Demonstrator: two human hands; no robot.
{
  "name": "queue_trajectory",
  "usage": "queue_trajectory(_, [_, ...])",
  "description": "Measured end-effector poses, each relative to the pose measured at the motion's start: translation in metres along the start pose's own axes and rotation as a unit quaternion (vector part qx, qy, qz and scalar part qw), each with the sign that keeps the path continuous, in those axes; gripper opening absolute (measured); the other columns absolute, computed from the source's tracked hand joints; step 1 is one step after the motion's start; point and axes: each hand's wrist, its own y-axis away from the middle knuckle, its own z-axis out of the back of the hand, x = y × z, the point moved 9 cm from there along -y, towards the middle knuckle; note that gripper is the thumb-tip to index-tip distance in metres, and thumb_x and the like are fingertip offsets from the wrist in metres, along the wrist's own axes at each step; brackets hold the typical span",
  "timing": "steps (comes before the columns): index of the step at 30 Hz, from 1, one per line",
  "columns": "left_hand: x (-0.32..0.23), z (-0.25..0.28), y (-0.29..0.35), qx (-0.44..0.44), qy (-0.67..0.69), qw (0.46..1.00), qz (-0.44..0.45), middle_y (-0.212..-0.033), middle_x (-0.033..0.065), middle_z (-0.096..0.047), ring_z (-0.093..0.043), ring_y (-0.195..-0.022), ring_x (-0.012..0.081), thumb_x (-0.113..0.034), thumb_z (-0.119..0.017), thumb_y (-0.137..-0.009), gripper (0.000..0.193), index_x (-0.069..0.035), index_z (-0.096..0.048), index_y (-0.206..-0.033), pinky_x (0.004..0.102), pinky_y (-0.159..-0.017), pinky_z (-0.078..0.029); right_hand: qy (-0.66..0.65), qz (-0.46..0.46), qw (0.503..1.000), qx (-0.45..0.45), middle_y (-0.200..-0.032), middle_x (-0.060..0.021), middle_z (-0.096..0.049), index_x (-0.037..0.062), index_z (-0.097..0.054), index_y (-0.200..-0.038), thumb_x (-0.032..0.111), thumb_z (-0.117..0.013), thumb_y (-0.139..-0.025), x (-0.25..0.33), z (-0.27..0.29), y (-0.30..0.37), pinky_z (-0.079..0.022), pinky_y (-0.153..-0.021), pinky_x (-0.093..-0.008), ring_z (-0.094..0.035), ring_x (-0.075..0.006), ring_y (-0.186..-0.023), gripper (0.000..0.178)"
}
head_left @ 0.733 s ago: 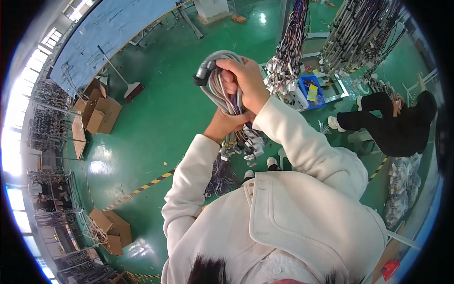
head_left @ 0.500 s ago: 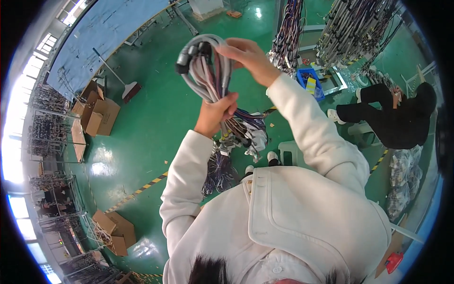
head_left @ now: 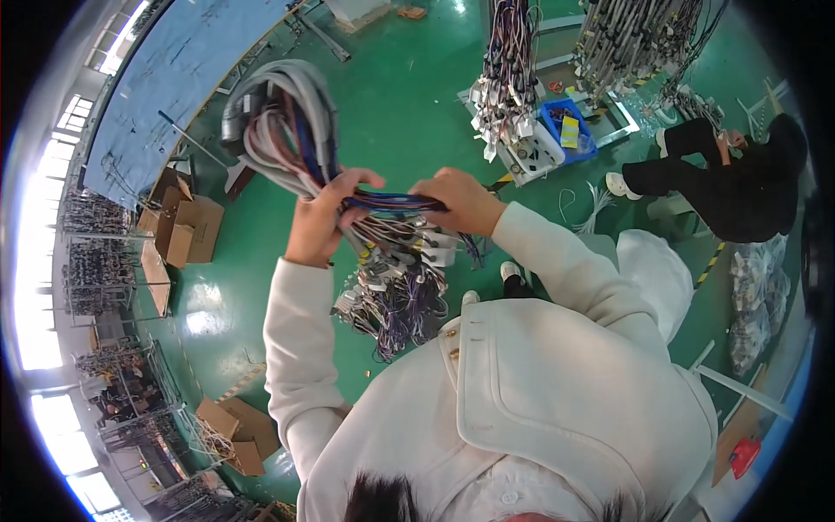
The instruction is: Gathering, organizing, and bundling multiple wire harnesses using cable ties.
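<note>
A coiled cable bundle [head_left: 304, 104], with thick grey cables, black parts and brown and blue wires, is held up in front of me. My left hand [head_left: 317, 222] wraps around its gathered lower end. From there a strand of blue and dark wires [head_left: 391, 202] runs across to my right hand [head_left: 465, 202], whose fingers are closed on it. Pale wires with white connectors [head_left: 426, 248] hang below my hands. Under them is a mass of dark purple wires [head_left: 404, 309]; I cannot tell whether it hangs or lies on the floor.
Cable bunches [head_left: 509, 78] hang at a frame ahead right, beside a blue bin [head_left: 570, 130]. A person in black [head_left: 748, 196] sits at the right, near clear plastic bags [head_left: 757, 304]. Cardboard boxes [head_left: 200, 228] and a blue-topped table [head_left: 191, 70] stand left.
The bundle and my left hand have moved left. My right hand has left the coil's top, come down, and now grips the blue and dark wires, drawn out sideways.
</note>
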Motion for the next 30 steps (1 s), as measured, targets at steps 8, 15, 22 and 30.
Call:
queue_trajectory(8, [-0.001,-0.008,0.002,0.011,-0.036,0.998,0.051,-0.109,0.0232,-0.059,-0.036,-0.048,0.0042,-0.02,-0.06,-0.083,0.018,-0.007,-0.047,-0.081,0.0182,-0.044,-0.033,-0.208,-0.069,0.975,0.045,-0.091,-0.0074,-0.062,0.007,-0.06,-0.099,0.001,-0.062,-0.071,-0.023,-0.024,0.011,-0.045,-0.076,-0.0366,-0.057,-0.0269,-0.086,0.028])
queue_trajectory(15, [-0.005,0.008,-0.001,-0.02,-0.066,0.997,0.021,-0.1,0.0195,-0.063,-0.041,-0.051,0.0064,-0.017,-0.056,-0.086,0.015,-0.003,-0.05,-0.088,0.019,-0.044,-0.036,-0.231,-0.109,0.967,0.016,-0.09,-0.0073,-0.063,0.0032,-0.058,-0.098,0.003,-0.06,-0.079,-0.032,-0.01,0.029,-0.046,-0.069,-0.0282,-0.06,-0.0154,-0.078,0.019])
queue_trajectory(22, [-0.031,0.048,0.001,-0.033,-0.079,0.996,-0.013,-0.117,0.019,-0.057,-0.042,-0.054,0.0066,-0.015,-0.058,-0.085,0.013,-0.005,-0.05,-0.088,0.0191,-0.052,-0.039,-0.267,-0.214,0.931,0.127,-0.068,-0.0017,-0.053,0.0068,-0.056,-0.096,0.023,-0.058,-0.087,-0.071,-0.003,0.1,-0.04,-0.055,-0.0277,-0.05,-0.0131,-0.059,0.019])
queue_trajectory(30, [-0.014,0.061,-0.004,-0.082,-0.101,0.991,-0.006,-0.06,0.0018,-0.044,-0.047,-0.056,0.0153,-0.019,-0.055,-0.087,0.024,-0.006,-0.049,-0.068,0.0301,-0.064,-0.043,0.297,-0.21,0.918,0.159,-0.08,-0.0056,-0.06,0.0119,-0.056,-0.089,0.019,-0.053,-0.083,-0.105,0.002,0.126,-0.028,-0.099,-0.0456,-0.058,-0.0268,-0.088,0.01])
